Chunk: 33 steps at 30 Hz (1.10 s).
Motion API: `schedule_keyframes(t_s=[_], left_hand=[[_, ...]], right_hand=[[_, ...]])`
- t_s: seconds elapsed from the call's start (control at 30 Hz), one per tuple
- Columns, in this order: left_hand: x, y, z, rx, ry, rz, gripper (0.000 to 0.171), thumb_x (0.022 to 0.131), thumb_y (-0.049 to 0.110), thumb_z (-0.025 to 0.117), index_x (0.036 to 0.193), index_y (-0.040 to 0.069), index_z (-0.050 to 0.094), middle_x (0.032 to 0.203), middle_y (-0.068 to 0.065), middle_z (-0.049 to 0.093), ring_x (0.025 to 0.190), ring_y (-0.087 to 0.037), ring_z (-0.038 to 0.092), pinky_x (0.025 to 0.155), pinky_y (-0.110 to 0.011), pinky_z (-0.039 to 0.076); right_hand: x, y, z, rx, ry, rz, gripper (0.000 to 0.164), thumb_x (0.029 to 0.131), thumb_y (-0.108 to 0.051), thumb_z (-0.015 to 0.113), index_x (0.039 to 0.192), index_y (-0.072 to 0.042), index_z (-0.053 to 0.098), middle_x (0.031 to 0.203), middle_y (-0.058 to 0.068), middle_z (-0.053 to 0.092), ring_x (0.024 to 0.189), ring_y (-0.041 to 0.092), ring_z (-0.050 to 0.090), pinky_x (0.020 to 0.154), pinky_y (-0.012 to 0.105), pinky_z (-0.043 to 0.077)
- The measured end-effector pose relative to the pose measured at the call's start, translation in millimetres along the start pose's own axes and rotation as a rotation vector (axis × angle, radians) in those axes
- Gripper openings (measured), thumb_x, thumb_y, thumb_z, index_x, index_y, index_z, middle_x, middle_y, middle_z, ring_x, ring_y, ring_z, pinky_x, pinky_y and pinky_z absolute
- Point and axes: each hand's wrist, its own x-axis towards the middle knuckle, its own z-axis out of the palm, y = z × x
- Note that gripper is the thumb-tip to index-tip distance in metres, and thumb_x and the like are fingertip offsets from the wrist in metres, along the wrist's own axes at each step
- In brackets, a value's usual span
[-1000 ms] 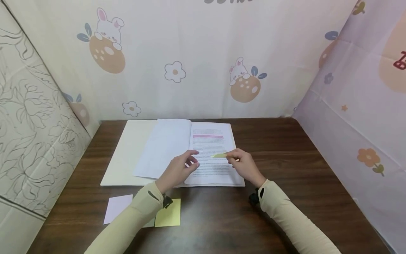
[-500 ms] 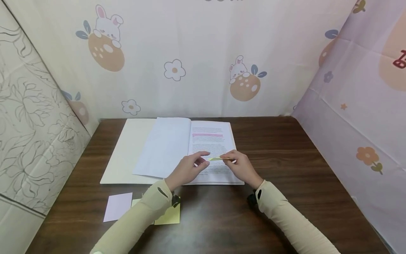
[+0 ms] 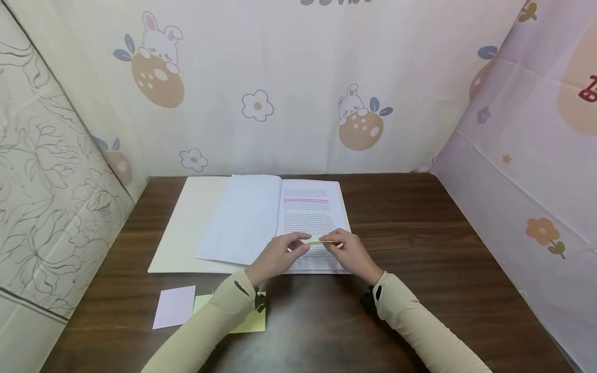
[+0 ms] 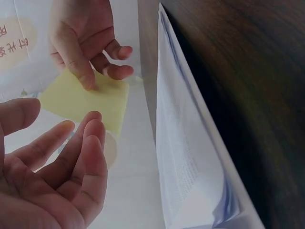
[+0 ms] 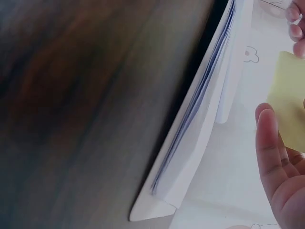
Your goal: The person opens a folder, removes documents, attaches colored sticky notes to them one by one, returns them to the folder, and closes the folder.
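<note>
Thumb and fingers of my right hand (image 3: 352, 253) pinch a yellow sticky note (image 4: 107, 100) along one edge. The note is held up over the open book (image 3: 305, 210), seen nearly edge-on from the head. My left hand (image 3: 277, 254) faces it from the other side, thumb and fingers parted with the fingers partly bent. In the left wrist view, the left fingertips (image 4: 93, 129) overlap the note's lower edge and the thumb lies by its corner, without a pinch. Pink highlighted lines (image 3: 305, 200) cross the upper part of the book's printed right page.
A lilac sticky note (image 3: 174, 306) lies at the front left of the dark wooden table (image 3: 401, 207). Beside it are a pale green note (image 3: 200, 301) and a yellow note pad (image 3: 254, 322), partly under the left sleeve (image 3: 214, 316). A printed curtain (image 3: 298, 134) hangs behind.
My left hand has moved right, toward the yellow sticky note. My right hand has brought the note slightly left and nearer to me, and it now appears flatter. The book has not moved.
</note>
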Motion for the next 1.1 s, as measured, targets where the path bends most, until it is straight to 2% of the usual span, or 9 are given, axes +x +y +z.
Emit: schedule_keyframes(t_s=[0.27, 0.37, 0.63, 0.83, 1.1], left_hand=[[-1.1, -3.6, 5.5, -0.015, -0.048, -0.044, 0.031, 0.098, 0.026, 0.057, 0.122, 0.011, 0.066, 0.095, -0.004, 0.072, 0.085, -0.014, 0.062, 0.069, -0.026, 0.047], [-1.4, -4.3, 6.7, -0.013, -0.049, -0.042, 0.029, 0.098, 0.027, 0.057, 0.120, 0.012, 0.068, 0.098, -0.004, 0.073, 0.087, -0.014, 0.063, 0.069, -0.026, 0.047], [1.7, -2.4, 4.3, 0.012, 0.036, -0.045, 0.032, 0.099, 0.030, 0.055, 0.115, 0.009, 0.072, 0.111, -0.005, 0.073, 0.096, -0.020, 0.066, 0.081, -0.035, 0.054], [5.4, -4.9, 3.6, -0.006, 0.086, -0.060, 0.033, 0.098, 0.031, 0.056, 0.110, 0.006, 0.074, 0.107, -0.007, 0.075, 0.093, -0.020, 0.067, 0.080, -0.035, 0.054], [7.5, -5.3, 0.3, -0.037, 0.144, -0.045, 0.028, 0.095, 0.027, 0.061, 0.107, 0.005, 0.075, 0.103, -0.007, 0.075, 0.091, -0.021, 0.068, 0.079, -0.035, 0.056]], right_hand=[[-0.8, 0.1, 1.6, 0.007, 0.004, -0.004, 0.016, 0.091, -0.005, 0.065, 0.101, -0.008, 0.076, 0.094, 0.005, 0.070, 0.080, 0.011, 0.058, 0.066, 0.023, 0.051], [-1.2, -0.7, 2.0, 0.008, 0.005, -0.005, 0.016, 0.091, -0.006, 0.064, 0.101, -0.009, 0.076, 0.095, 0.005, 0.070, 0.081, 0.011, 0.059, 0.067, 0.023, 0.051], [-0.4, -0.9, 2.1, 0.021, -0.009, -0.006, 0.017, 0.090, -0.005, 0.066, 0.104, -0.005, 0.075, 0.096, 0.006, 0.070, 0.084, 0.013, 0.061, 0.067, 0.022, 0.052], [1.2, -1.6, 1.1, 0.053, -0.046, -0.004, 0.020, 0.090, -0.015, 0.068, 0.107, -0.004, 0.074, 0.100, 0.006, 0.068, 0.090, 0.017, 0.063, 0.068, 0.022, 0.053], [4.4, -2.6, -2.8, 0.094, -0.101, 0.040, 0.027, 0.094, -0.028, 0.064, 0.110, -0.008, 0.073, 0.107, 0.005, 0.066, 0.100, 0.019, 0.059, 0.075, 0.025, 0.052]])
